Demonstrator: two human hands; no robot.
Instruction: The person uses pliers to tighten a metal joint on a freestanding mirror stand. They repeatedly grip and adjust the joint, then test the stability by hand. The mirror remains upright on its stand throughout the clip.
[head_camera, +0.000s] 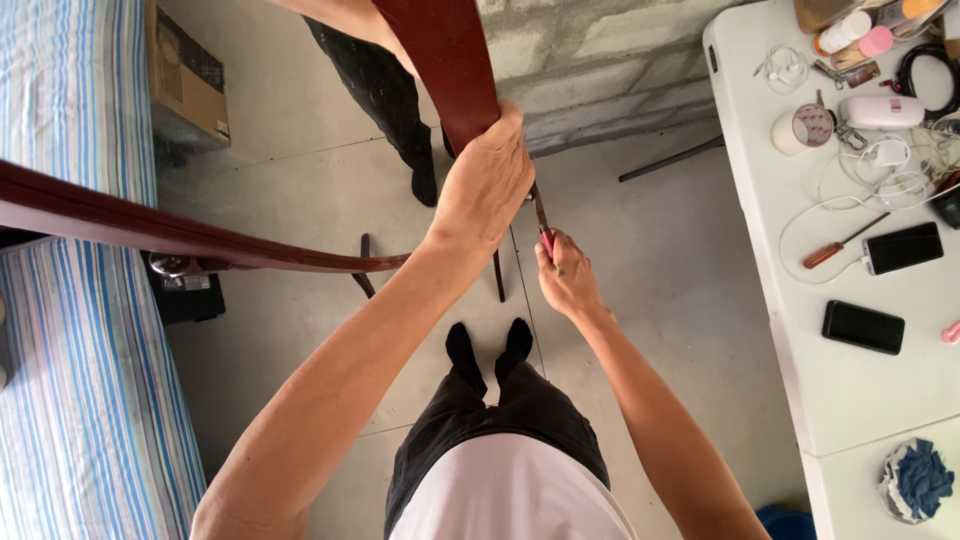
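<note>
My left hand (488, 180) grips the edge of a dark red wooden board (440, 60) that stands upright in front of me. My right hand (566, 278) holds a screwdriver with a red handle (546, 238), its shaft pointing up toward the board just under my left hand. A curved dark red wooden rail (150, 232) runs from the left edge toward the board. Another person's leg in dark trousers (385, 95) stands behind the board.
A white table (850, 390) at the right carries two black phones (863, 326), a second screwdriver (840, 243), cables, a mug and a blue rag (915, 480). A blue striped mattress (70, 400) lies at the left. A cardboard box (185, 75) sits on the concrete floor.
</note>
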